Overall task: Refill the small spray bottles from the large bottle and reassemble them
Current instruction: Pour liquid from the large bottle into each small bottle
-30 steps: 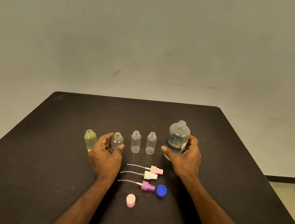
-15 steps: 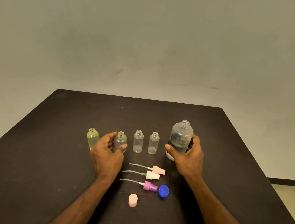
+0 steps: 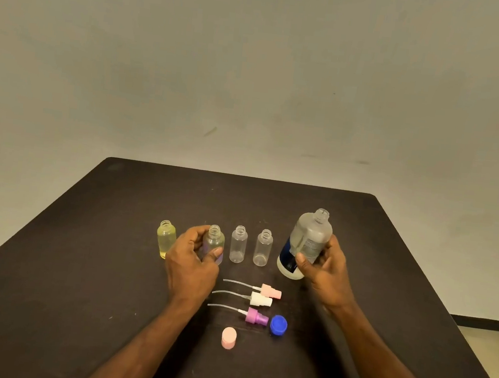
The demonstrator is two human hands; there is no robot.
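Observation:
On the dark table (image 3: 78,262) stand several small open bottles in a row: a yellow one (image 3: 165,239), a purple-tinted one (image 3: 215,241), and two clear ones (image 3: 238,244) (image 3: 263,248). My left hand (image 3: 191,263) grips the purple-tinted bottle, which stands upright. My right hand (image 3: 327,274) grips the large uncapped bottle (image 3: 306,242), which is tilted slightly and seems just above the table. Three spray heads with tubes lie in front: pink (image 3: 270,291), white (image 3: 260,299) and purple (image 3: 255,316).
A blue cap (image 3: 278,325) lies beside the purple spray head and a pink cap (image 3: 228,338) stands nearer to me. A plain wall rises behind the table's far edge. Floor shows past the left and right edges.
My right hand has raised and tilted the large bottle a little. My left hand still holds the purple-tinted bottle in the same spot.

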